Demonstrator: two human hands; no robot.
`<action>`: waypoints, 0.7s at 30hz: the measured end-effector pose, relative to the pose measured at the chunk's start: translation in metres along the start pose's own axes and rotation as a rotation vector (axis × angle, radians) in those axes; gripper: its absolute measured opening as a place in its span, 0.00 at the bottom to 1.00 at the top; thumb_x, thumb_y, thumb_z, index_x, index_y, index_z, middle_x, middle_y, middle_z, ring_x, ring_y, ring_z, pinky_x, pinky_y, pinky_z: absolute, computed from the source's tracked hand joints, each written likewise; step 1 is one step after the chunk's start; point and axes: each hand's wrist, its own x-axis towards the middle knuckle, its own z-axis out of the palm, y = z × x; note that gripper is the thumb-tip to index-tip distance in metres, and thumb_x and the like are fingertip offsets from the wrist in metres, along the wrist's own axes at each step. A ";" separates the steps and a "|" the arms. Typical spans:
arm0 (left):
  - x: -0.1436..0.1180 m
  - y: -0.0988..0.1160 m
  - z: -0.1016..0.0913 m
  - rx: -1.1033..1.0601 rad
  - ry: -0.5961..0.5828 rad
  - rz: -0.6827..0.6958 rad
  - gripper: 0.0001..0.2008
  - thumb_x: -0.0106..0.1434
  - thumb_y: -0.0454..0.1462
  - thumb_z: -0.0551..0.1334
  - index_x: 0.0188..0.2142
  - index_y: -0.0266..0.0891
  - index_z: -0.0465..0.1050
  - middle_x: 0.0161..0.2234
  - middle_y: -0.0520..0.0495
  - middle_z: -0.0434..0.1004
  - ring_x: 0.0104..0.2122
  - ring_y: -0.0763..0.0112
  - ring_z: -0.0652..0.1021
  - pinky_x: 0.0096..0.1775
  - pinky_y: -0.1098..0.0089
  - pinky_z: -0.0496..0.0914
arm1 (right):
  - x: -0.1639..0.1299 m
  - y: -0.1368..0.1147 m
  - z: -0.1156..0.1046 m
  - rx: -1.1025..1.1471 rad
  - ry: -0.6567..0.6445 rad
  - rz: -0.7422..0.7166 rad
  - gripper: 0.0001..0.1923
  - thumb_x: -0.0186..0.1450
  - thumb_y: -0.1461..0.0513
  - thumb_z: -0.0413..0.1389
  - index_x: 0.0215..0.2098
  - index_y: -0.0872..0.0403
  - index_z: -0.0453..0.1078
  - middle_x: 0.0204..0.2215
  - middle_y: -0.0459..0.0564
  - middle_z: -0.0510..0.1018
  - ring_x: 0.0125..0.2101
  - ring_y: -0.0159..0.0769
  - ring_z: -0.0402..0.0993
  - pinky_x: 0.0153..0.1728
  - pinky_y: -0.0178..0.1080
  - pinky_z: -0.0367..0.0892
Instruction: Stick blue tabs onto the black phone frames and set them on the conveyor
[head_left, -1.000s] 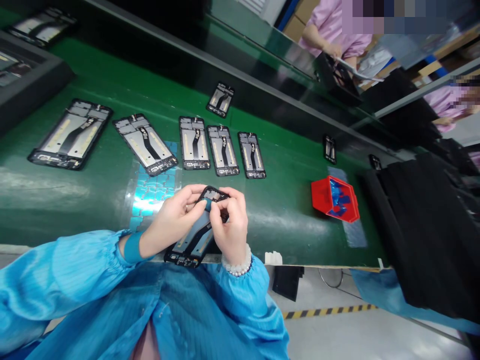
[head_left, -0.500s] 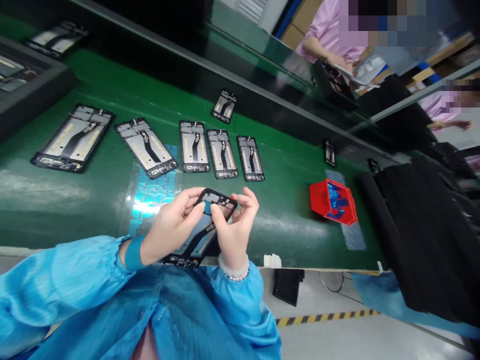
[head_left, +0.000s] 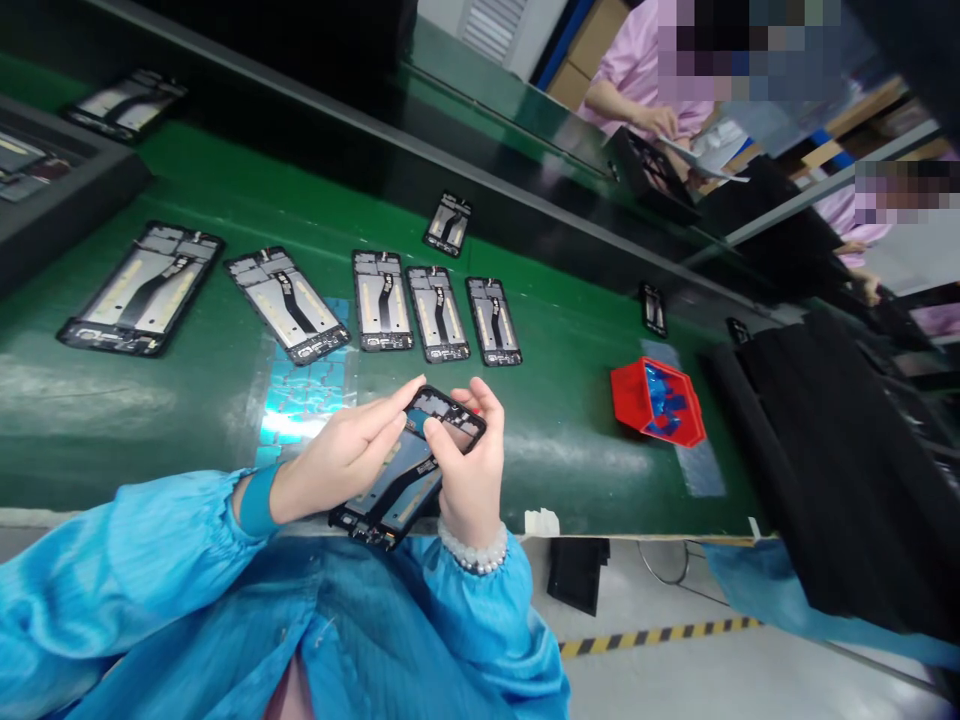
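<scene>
A phone frame [head_left: 405, 485] with a black ribbon cable lies tilted between my hands, over the table's front edge. My left hand [head_left: 330, 455] closes on its left edge, fingers together along the rim. My right hand [head_left: 472, 465] grips the upper right side, the thumb pressing on the inner face near a small blue patch. The fingers behind the frame are partly hidden. Just beyond my left hand lies a clear sheet of shiny blue stickers [head_left: 304, 385]. Further back is a row of similar phone frames [head_left: 382, 300], among them a slanted one [head_left: 289, 305].
A red bin [head_left: 626, 395] with blue scraps stands to the right on a clear strip. A large phone frame [head_left: 142, 290] and a dark tray [head_left: 67, 190] are at left. Black foam sheets [head_left: 817, 480] cover the right end. Two people in pink work beyond the partition.
The phone frame's upper end has shifted slightly right with my right hand. My left thumb has drawn back from the blue patch toward the left edge. The view has shifted slightly.
</scene>
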 end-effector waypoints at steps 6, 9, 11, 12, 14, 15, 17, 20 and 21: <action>-0.001 0.007 -0.003 -0.037 -0.046 0.057 0.25 0.65 0.32 0.49 0.62 0.33 0.59 0.58 0.38 0.68 0.55 0.60 0.71 0.55 0.65 0.67 | 0.008 0.005 -0.007 -0.113 -0.077 -0.019 0.33 0.50 0.55 0.65 0.51 0.53 0.61 0.45 0.53 0.71 0.39 0.36 0.73 0.41 0.39 0.71; 0.000 0.008 -0.006 -0.044 -0.126 0.114 0.29 0.62 0.31 0.51 0.63 0.30 0.54 0.57 0.34 0.68 0.54 0.59 0.72 0.54 0.64 0.68 | 0.014 0.013 -0.010 -0.057 -0.179 0.049 0.25 0.53 0.54 0.64 0.45 0.52 0.64 0.37 0.49 0.74 0.35 0.35 0.74 0.37 0.38 0.71; 0.003 0.004 -0.009 -0.058 -0.139 0.091 0.31 0.60 0.31 0.53 0.63 0.27 0.54 0.56 0.31 0.69 0.53 0.56 0.73 0.52 0.64 0.69 | 0.019 0.018 -0.008 -0.056 -0.176 0.032 0.24 0.55 0.53 0.63 0.45 0.52 0.64 0.36 0.48 0.74 0.33 0.35 0.73 0.34 0.37 0.70; 0.005 0.000 -0.011 -0.075 -0.145 0.031 0.31 0.60 0.32 0.54 0.63 0.27 0.54 0.53 0.32 0.72 0.49 0.56 0.76 0.48 0.64 0.72 | 0.021 0.019 -0.007 -0.097 -0.145 -0.032 0.24 0.56 0.52 0.62 0.46 0.52 0.64 0.37 0.49 0.73 0.34 0.35 0.73 0.34 0.38 0.70; 0.008 -0.005 -0.014 -0.115 -0.164 -0.119 0.31 0.61 0.33 0.54 0.63 0.29 0.54 0.45 0.37 0.79 0.38 0.60 0.80 0.38 0.66 0.74 | 0.021 0.020 -0.005 -0.270 -0.023 -0.290 0.23 0.58 0.54 0.60 0.49 0.55 0.65 0.42 0.53 0.71 0.39 0.38 0.71 0.39 0.42 0.68; 0.009 -0.008 -0.014 -0.130 -0.167 -0.177 0.31 0.61 0.34 0.54 0.64 0.30 0.54 0.40 0.41 0.81 0.32 0.63 0.80 0.34 0.68 0.74 | 0.021 0.020 -0.004 -0.382 0.038 -0.465 0.22 0.59 0.55 0.60 0.49 0.56 0.66 0.43 0.55 0.70 0.42 0.40 0.69 0.43 0.44 0.67; 0.009 -0.010 -0.015 -0.151 -0.161 -0.213 0.32 0.61 0.35 0.55 0.64 0.31 0.53 0.38 0.43 0.81 0.29 0.66 0.78 0.32 0.69 0.72 | 0.020 0.018 -0.002 -0.592 0.057 -0.802 0.15 0.61 0.60 0.59 0.46 0.56 0.70 0.41 0.55 0.72 0.44 0.42 0.67 0.47 0.46 0.63; 0.009 -0.009 -0.014 -0.161 -0.140 -0.191 0.32 0.60 0.35 0.54 0.64 0.28 0.52 0.45 0.39 0.78 0.35 0.65 0.79 0.37 0.68 0.73 | 0.020 0.012 0.002 -0.806 -0.108 -1.056 0.07 0.63 0.64 0.57 0.40 0.56 0.72 0.35 0.52 0.76 0.39 0.40 0.68 0.43 0.43 0.64; 0.008 -0.009 -0.014 -0.159 -0.138 -0.186 0.33 0.60 0.35 0.53 0.64 0.27 0.51 0.47 0.37 0.77 0.37 0.63 0.79 0.39 0.68 0.73 | 0.020 0.010 0.003 -0.851 -0.134 -1.085 0.06 0.64 0.65 0.56 0.39 0.56 0.72 0.34 0.52 0.76 0.38 0.39 0.68 0.41 0.42 0.65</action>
